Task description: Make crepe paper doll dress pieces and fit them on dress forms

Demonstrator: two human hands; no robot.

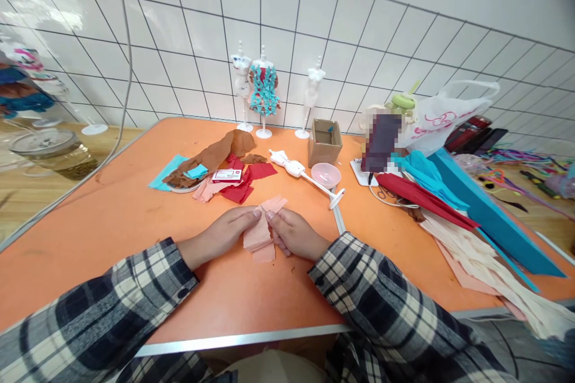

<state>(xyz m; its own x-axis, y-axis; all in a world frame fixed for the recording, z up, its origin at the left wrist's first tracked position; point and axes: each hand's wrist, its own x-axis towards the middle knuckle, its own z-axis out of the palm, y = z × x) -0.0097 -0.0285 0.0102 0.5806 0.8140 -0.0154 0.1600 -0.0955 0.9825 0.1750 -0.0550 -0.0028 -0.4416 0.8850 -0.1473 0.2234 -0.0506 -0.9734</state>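
A strip of pale pink crepe paper (260, 232) lies on the orange table (112, 215) right in front of me. My left hand (224, 232) pinches its left side with thumb and fingers closed on it. My right hand (291, 232) grips its right side the same way. Both thumbs meet near the top of the strip. Plaid sleeves cover both forearms.
Behind my hands lie brown, red, teal and pink paper scraps (215, 170), a small red-and-white box (227, 176), a toppled white mannequin stand (305, 176), a pink bowl (326, 175) and a cardboard box (324, 142). Three small mannequins (263, 90) stand by the tiled wall. Crepe paper sheets (467, 215) pile up at right.
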